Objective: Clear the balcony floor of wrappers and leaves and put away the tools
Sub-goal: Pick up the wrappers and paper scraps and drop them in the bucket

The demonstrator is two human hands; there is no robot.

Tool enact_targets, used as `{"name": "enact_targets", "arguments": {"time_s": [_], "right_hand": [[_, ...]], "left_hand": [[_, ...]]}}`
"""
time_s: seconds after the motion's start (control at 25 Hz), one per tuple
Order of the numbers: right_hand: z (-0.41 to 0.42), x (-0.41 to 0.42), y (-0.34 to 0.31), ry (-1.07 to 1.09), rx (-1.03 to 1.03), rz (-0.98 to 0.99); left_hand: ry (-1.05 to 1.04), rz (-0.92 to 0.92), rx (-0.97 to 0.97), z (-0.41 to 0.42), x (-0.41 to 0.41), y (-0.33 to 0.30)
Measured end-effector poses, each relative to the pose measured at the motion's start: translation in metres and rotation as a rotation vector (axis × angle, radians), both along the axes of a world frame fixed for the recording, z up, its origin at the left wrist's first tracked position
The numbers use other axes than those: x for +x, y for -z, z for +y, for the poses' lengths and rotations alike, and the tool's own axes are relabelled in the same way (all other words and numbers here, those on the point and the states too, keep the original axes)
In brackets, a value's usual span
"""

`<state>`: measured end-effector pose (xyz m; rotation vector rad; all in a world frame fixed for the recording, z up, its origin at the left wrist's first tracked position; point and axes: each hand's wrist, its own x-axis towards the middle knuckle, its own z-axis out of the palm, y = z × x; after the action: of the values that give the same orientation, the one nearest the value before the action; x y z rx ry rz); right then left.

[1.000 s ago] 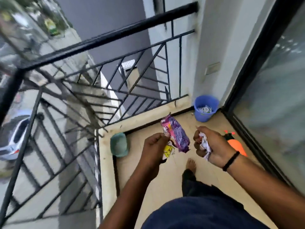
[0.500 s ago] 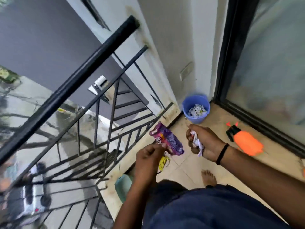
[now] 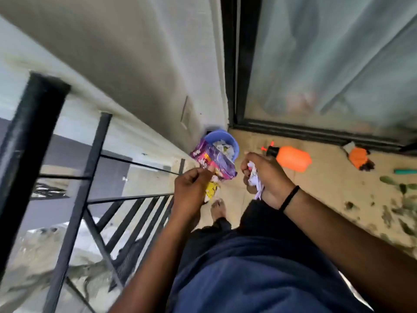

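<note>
Wrappers first: purple wrapper (image 3: 214, 164) is pinched at its lower edge between my left hand (image 3: 191, 190) thumb and curled fingers; it stands up and away from the hand toward 1 o'clock, its upper end overlapping the blue bucket (image 3: 233, 143) in view. Yellow wrapper (image 3: 211, 192) is tucked under the same hand, showing at its 3 o'clock side. How exactly it is gripped I cannot tell.

My right hand (image 3: 268, 177) has its fingers curled round a crumpled white wrapper (image 3: 253, 179); a loose tail of it hangs out below the palm toward 6 o'clock. Black band on that wrist (image 3: 288, 198).

Blue bucket sits on the floor in the corner where the wall (image 3: 146, 75) meets the dark door frame (image 3: 232, 64), at 12 o'clock from my hands. White crumpled scraps already lie inside it.

Orange spray bottle (image 3: 293, 158) lies on its side on the tiled floor (image 3: 327, 184), at 2 o'clock from my right hand, black nozzle pointing toward the bucket. Further out at 3 o'clock: a smaller orange object (image 3: 358, 157) near the door track, detail blurred, and a teal handle (image 3: 406, 171) cut off by the frame edge. Leaves and dirt (image 3: 404, 199) are scattered over the floor below that.

Black railing (image 3: 90, 172) runs along my 9 o'clock side. My bare foot (image 3: 217, 208) shows below the hands.
</note>
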<state>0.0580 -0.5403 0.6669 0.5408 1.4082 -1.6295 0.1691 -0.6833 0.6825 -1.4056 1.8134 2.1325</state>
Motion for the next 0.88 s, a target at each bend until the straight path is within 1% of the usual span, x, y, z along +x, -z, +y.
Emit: {"name": "enact_targets", "arguments": {"time_s": [0.08,0.16,0.2,0.24,0.32,0.36,0.44,0.52,0.6,0.72,0.84,0.88], "right_hand": [[-0.014,-0.013,0.026,0.157,0.026,-0.054],[-0.021,-0.024,0.072,0.282,0.084,-0.172],[-0.020,-0.028,0.097,0.325,0.108,-0.231],[-0.021,-0.031,0.122,0.339,0.129,-0.279],[-0.027,-0.036,0.168,0.286,0.139,-0.362],[-0.031,-0.040,0.198,0.261,0.152,-0.390],[-0.033,-0.048,0.249,0.250,0.214,-0.384],[-0.036,-0.057,0.292,0.246,0.235,-0.376],[-0.039,-0.062,0.326,0.213,0.266,-0.393],[-0.050,-0.076,0.361,0.160,0.312,-0.372],[-0.074,-0.108,0.362,0.110,0.341,-0.216],[-0.083,-0.119,0.357,0.115,0.353,-0.124]], "left_hand": [[0.075,-0.138,0.038,-0.023,-0.029,0.036],[0.135,-0.273,0.032,-0.043,-0.060,0.091],[0.171,-0.312,0.025,-0.053,-0.075,0.121],[0.207,-0.348,0.016,-0.065,-0.090,0.153],[0.301,-0.417,-0.017,-0.091,-0.120,0.221],[0.363,-0.471,-0.038,-0.102,-0.137,0.265],[0.420,-0.545,-0.029,-0.114,-0.166,0.344],[0.372,-0.552,0.019,-0.120,-0.186,0.404],[0.254,-0.565,0.046,-0.114,-0.199,0.443],[0.130,-0.513,-0.127,-0.103,-0.198,0.487],[0.049,-0.454,-0.158,-0.089,-0.163,0.509],[0.059,-0.467,-0.160,-0.082,-0.150,0.501]]}}
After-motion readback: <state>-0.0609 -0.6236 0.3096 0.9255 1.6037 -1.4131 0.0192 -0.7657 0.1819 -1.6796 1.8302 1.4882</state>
